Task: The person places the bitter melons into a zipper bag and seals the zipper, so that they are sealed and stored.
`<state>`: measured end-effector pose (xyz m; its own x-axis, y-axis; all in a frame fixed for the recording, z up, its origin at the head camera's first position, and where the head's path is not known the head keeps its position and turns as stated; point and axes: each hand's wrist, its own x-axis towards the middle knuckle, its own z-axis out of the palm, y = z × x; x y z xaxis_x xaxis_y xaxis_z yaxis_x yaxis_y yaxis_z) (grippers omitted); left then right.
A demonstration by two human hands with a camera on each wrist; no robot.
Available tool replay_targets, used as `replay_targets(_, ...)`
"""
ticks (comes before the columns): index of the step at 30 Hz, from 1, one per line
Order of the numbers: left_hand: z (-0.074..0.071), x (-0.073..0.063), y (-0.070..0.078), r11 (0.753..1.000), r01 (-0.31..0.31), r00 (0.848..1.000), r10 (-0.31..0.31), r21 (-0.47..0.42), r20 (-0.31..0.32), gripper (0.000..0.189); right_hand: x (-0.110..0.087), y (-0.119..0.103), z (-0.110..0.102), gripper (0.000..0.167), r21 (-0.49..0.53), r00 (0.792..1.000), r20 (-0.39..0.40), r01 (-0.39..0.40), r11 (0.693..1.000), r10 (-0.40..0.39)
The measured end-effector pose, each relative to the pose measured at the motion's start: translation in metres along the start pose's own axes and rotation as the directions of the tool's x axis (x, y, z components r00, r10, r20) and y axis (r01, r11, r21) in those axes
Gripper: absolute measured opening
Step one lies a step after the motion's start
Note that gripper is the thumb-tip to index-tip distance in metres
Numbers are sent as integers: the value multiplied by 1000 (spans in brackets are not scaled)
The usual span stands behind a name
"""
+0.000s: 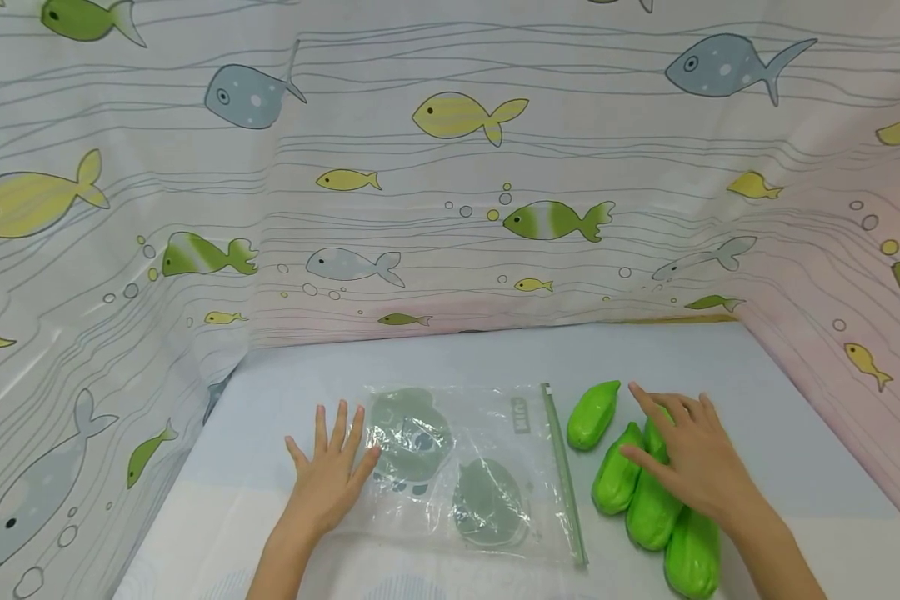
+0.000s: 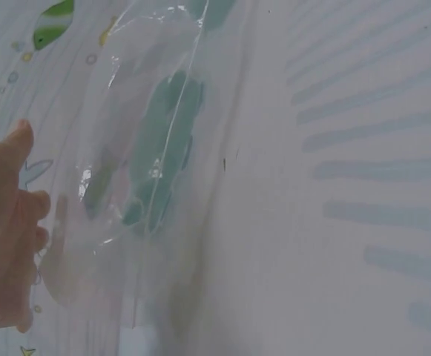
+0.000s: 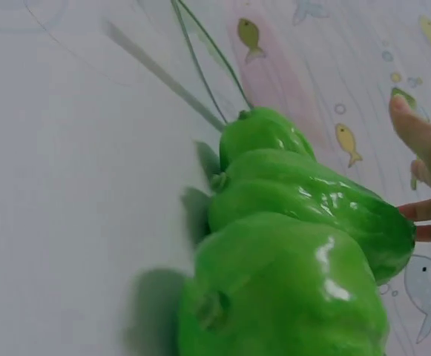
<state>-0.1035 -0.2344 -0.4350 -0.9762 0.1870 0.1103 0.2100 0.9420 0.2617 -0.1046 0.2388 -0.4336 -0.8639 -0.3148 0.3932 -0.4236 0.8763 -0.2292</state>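
Observation:
A clear zip bag [image 1: 487, 425] with green printed shapes lies flat, its green zip strip [image 1: 566, 475] towards the right. My left hand [image 1: 328, 479] is at the bag's left edge with fingers spread; the thumb reaches over the edge, and firm contact is hard to tell. Several glossy green papayas [image 1: 654, 508] lie to the right of the bag, most of them in a cluster. Over that cluster is my right hand [image 1: 693, 454], fingers apart and gripping nothing. In the right wrist view its fingertips [image 3: 423, 210] are close to the end of a papaya [image 3: 311, 196].
One papaya [image 1: 592, 415] lies a little apart, between the zip strip and my right hand. The pale table [image 1: 330, 367] is enclosed at the back and both sides by a fish-patterned sheet [image 1: 390, 221].

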Motion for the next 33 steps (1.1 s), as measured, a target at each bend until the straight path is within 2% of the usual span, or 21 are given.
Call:
replay_targets(16, 5, -3, 3, 1000, -1, 1000, 1, -17, 1, 68, 0, -23, 23, 81, 28, 999, 27, 26, 999, -27)
replay_targets(21, 6, -4, 2, 1000, -5, 1000, 5, -12, 3, 69, -1, -28, 30, 82, 2, 999, 34, 24, 1000, -24)
replay_targets(33, 6, -5, 0, 1000, 1, 1000, -1, 4, -11, 69, -1, -30, 32, 82, -18, 999, 16, 32, 999, -31)
